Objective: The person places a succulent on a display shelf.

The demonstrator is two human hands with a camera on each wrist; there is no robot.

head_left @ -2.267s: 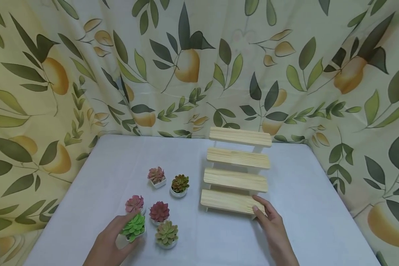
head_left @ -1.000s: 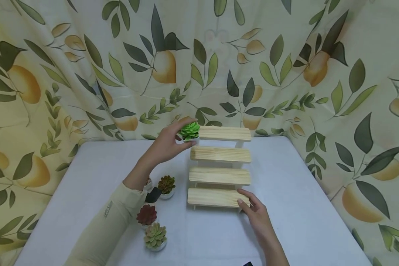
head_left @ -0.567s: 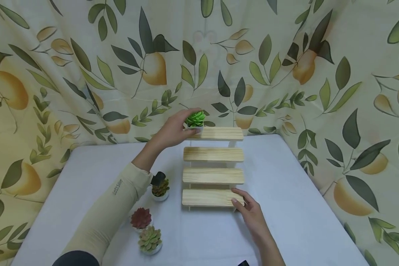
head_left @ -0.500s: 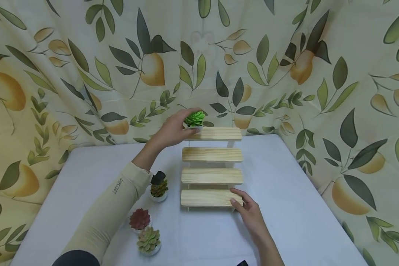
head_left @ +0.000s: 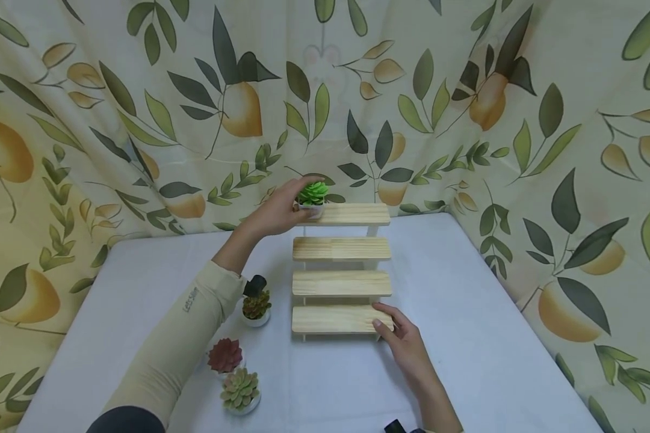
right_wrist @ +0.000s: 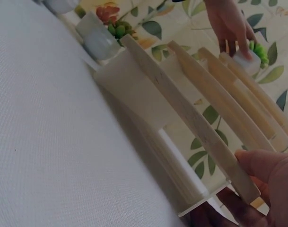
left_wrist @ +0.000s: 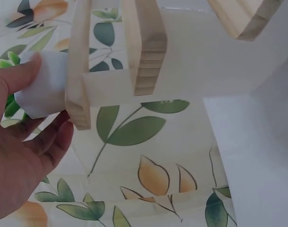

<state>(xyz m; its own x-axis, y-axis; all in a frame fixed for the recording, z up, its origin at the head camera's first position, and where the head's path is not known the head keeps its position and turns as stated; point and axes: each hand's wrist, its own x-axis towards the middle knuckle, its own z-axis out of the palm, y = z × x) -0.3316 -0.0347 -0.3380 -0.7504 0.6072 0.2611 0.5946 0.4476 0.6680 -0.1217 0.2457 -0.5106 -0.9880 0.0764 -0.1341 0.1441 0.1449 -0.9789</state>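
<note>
- Head view: I have the left hand [head_left: 278, 207] pinching the pot [head_left: 317, 210] of the green plant [head_left: 312, 192] at the left end of the top step [head_left: 357, 212]. The right hand [head_left: 410, 346] grips the right end of the bottom step [head_left: 330, 320], thumb on top.
- I'd brace the stand [head_left: 341, 284] with the right hand without tugging, get the pot level, then loosen the left thumb and fingers gently, sparing the leaves.
- Nearer than the left hand, a dark block [head_left: 255, 285] at its cuff hides part of the brown plant [head_left: 256, 305]; I can't tell if they touch. I'd lift that arm clear before bringing it back.
- The red plant [head_left: 225, 355] and pale plant [head_left: 240, 390] stand on the counter [head_left: 476, 349] near the left sleeve [head_left: 181, 340], left of the right hand.
- Left wrist view: beside the left fingers, the pot's base looks flush with the top step, close to its end; I judge slightly farther in safer.
- Right wrist view: other pots [right_wrist: 100, 42] sit near the bottom step's far end, opposite the right hand.
</note>
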